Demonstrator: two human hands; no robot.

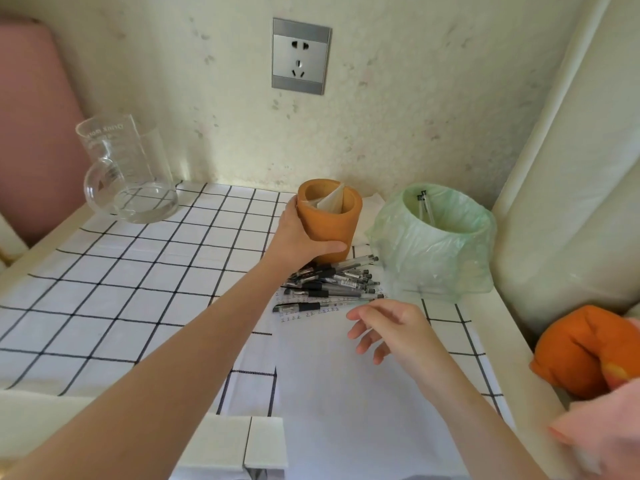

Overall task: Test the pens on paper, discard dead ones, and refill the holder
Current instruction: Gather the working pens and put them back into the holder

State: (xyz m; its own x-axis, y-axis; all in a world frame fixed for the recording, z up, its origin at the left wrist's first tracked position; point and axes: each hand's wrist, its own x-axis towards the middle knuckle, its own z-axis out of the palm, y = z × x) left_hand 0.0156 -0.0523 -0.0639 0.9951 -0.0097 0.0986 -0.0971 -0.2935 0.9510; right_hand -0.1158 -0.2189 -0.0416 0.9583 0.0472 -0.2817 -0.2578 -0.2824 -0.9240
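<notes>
Left hand (pixel 304 237) grips the holder (pixel 332 220), likely steadying it for refilling — right hand (pixel 391 329), loose and empty, hovers near the pens (pixel 329 284).

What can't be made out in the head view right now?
Head view, the only one:
Inside of the holder: hidden by its own wall and a pale insert.
Count of the pens: they overlap, and the left hand covers some ends.
Contents of the bin below two pen ends: hidden by rim and bag.
Print on the paper by the pens: too small to read.
</notes>
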